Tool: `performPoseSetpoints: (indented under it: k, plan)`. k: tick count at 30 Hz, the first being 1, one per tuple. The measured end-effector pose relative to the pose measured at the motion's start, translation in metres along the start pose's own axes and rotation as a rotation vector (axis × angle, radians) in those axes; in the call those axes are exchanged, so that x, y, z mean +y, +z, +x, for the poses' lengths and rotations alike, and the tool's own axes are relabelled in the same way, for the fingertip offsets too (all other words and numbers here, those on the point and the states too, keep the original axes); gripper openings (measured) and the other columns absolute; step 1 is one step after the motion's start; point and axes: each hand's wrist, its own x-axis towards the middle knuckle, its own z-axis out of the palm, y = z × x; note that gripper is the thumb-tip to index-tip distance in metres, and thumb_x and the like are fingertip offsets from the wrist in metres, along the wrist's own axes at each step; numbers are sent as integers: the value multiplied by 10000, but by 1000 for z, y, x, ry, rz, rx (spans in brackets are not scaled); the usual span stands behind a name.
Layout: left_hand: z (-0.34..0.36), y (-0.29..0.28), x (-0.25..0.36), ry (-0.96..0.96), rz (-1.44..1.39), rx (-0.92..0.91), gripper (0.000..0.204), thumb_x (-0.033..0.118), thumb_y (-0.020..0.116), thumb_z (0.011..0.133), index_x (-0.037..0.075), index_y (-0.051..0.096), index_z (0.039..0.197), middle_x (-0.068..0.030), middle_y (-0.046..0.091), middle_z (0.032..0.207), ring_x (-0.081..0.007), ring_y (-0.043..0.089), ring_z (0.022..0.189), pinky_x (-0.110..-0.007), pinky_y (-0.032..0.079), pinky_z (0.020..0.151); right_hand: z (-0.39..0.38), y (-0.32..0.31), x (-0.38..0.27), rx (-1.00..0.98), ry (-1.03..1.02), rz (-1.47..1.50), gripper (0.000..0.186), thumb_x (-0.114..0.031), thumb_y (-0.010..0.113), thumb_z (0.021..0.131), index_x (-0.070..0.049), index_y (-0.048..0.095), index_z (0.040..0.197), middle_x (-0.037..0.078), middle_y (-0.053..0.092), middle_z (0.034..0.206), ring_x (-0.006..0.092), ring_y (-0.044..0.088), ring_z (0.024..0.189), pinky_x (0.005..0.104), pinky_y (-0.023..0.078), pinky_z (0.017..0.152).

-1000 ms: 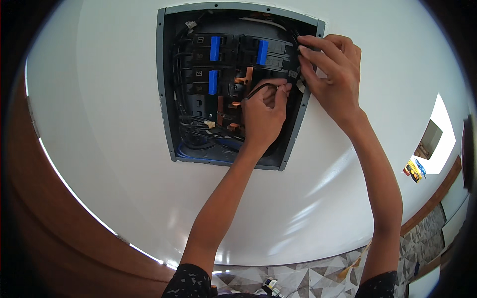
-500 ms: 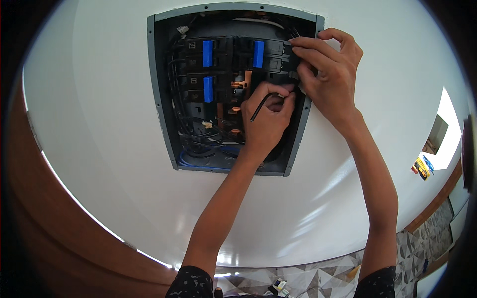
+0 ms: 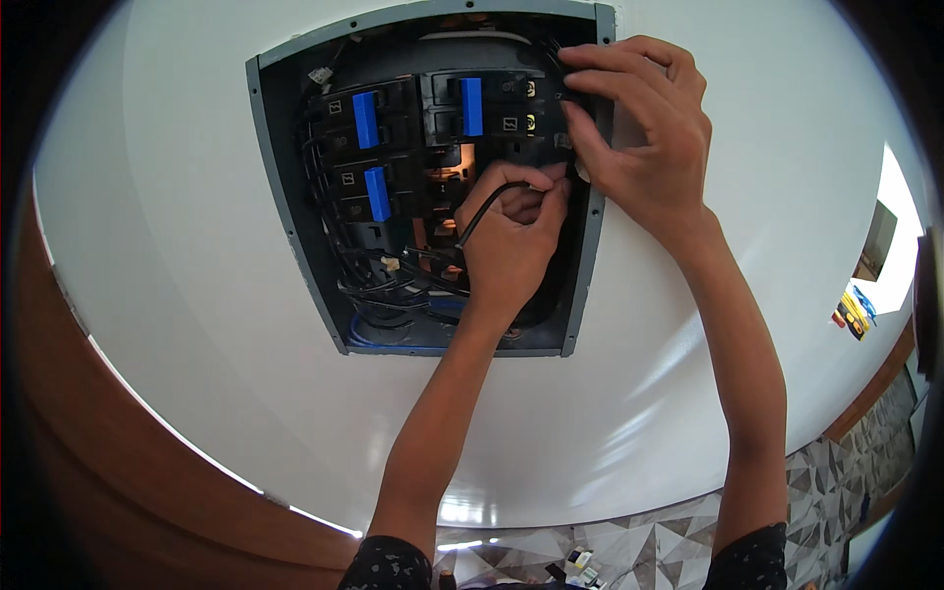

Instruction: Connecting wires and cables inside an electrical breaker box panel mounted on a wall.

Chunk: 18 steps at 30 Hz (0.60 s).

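A black wire, right of centre inside the grey metal box, sits clamped between the thumb and forefinger of my left hand as I work from afar, its visible length arching over the hand toward the box's lower left. I judge the step in hand to be positioning the wire near the box's right side; the next move seems to call for a steady pinch and small, careful adjustments. The left forearm slants up from below the box, fingers curled. At the box's upper right edge, my right hand's grip stands apart, thumb below outstretched fingers; whether its fingertips touch anything, I cannot tell. Black breakers with blue levers line the box's upper half; white wall surrounds it.
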Motion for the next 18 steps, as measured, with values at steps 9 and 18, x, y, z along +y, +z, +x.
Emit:
performPoseSetpoints:
  k: [9,18]
  plan:
    - [-1,-1,1,-10,12,-17,144,-39,702,901,10,599,988,-142,752,1033,-146,731,909,-256,583,795,3,3,-11,-16,-32,-142,193,36,756,713,-66,767,876,-13,746,1079,256,577,1124,374,426,970]
    - [-1,0,2,-52,54,-4,132,-26,698,908,9,594,982,-135,751,1028,-140,726,909,-251,577,795,21,-9,-22,-219,-11,-145,176,11,750,701,-33,758,871,84,646,1094,315,520,1104,531,328,989]
